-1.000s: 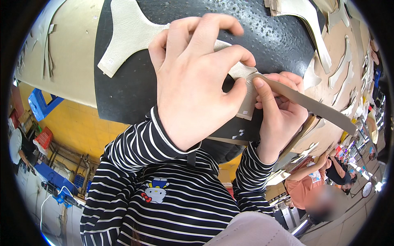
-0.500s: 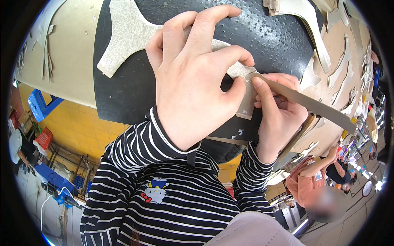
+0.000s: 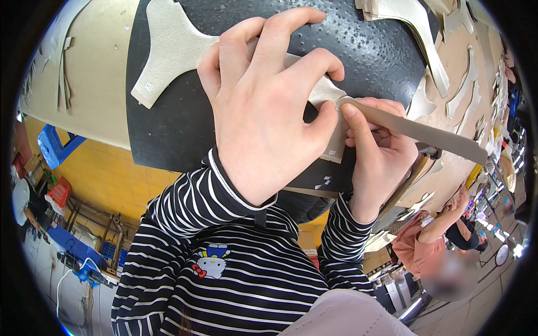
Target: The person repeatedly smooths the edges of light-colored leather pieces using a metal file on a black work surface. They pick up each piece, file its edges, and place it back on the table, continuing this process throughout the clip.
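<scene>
A cream, grained leather piece (image 3: 171, 47) with branching arms lies across a black board (image 3: 174, 126). My left hand (image 3: 269, 112) rests over its middle, fingers spread and bent, with the thumb and index finger down by its edge; the palm hides part of it. My right hand (image 3: 384, 148) pinches a long taupe strip (image 3: 426, 131) between thumb and fingers. One end of this strip meets the edge of the leather near my left fingertips. Its other end sticks out past my right hand to the right. Whether the two are stuck together there, I cannot tell.
A stack of cream cut pieces (image 3: 409, 14) sits at the board's far right. More cut pieces (image 3: 465, 101) lie on the table to the right. Narrow strips (image 3: 63, 75) hang at the left. A blue stool (image 3: 53, 145) stands below left. Another person (image 3: 417, 243) is at lower right.
The free end of the taupe strip has risen slightly in the picture and looks straighter. Both hands stay almost where they were.
</scene>
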`<state>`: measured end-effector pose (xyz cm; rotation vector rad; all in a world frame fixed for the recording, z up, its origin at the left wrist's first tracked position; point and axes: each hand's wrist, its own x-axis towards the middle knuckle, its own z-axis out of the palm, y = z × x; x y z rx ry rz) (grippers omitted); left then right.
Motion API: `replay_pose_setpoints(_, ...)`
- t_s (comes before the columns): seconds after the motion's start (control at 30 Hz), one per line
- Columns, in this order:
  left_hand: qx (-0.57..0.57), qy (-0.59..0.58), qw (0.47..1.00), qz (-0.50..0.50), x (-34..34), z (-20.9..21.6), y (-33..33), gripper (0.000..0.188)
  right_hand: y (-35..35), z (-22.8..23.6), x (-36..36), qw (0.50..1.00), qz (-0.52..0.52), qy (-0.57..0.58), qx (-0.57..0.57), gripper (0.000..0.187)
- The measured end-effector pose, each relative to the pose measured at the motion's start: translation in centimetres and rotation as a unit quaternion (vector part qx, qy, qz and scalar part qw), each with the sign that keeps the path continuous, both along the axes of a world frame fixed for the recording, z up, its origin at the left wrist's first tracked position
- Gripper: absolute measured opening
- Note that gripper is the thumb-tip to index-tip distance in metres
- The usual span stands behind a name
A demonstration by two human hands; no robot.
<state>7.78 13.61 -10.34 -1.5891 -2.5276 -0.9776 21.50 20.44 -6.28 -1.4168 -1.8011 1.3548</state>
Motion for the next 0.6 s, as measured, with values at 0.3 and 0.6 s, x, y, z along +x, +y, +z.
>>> replay_pose_setpoints(0.3, 0.023, 0.046, 0.999, -0.006, 0.1, -1.2, -0.2, 0.01, 0.1, -0.1, 0.1, 1.0, 0.006, 0.005, 0.001, 0.014)
replay_pose_setpoints(0.6, 0.027, 0.046, 0.999, -0.01, 0.1, -1.4, -0.3, 0.008, 0.1, -0.1, 0.1, 1.0, 0.001, -0.001, 0.004, 0.013)
